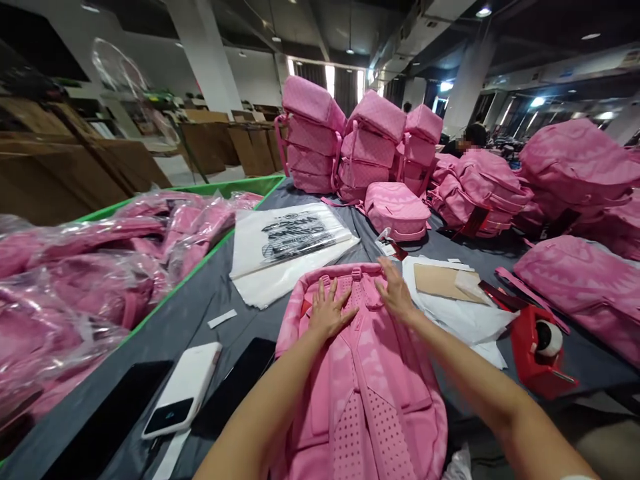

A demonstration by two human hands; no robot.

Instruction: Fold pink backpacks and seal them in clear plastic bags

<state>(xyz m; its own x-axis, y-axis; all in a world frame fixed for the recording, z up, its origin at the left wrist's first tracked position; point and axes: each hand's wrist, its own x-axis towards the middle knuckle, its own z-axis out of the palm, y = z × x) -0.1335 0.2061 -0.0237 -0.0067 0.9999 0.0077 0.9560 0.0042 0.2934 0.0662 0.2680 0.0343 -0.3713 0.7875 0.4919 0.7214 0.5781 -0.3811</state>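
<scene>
A pink backpack [357, 373] lies on the dark table cloth in front of me, its straps and perforated back panel facing up. My left hand [330, 313] rests flat on its upper left part with the fingers spread. At the upper right edge of the bag is my right hand [395, 290], fingers stretched out and touching the top rim. Neither hand grips anything that I can see. Just beyond the bag, a white tag [386, 243] lies by another pink backpack [397, 210].
Left stands a green-edged bin [200, 279] of plastic-wrapped pink bags. White printed plastic bags [295, 240], a white power bank [185, 387], black phones, a cardboard piece [445, 281] and a red tape dispenser [537, 350] surround the backpack. Stacked pink bags [313, 137] line the back; a person sits behind.
</scene>
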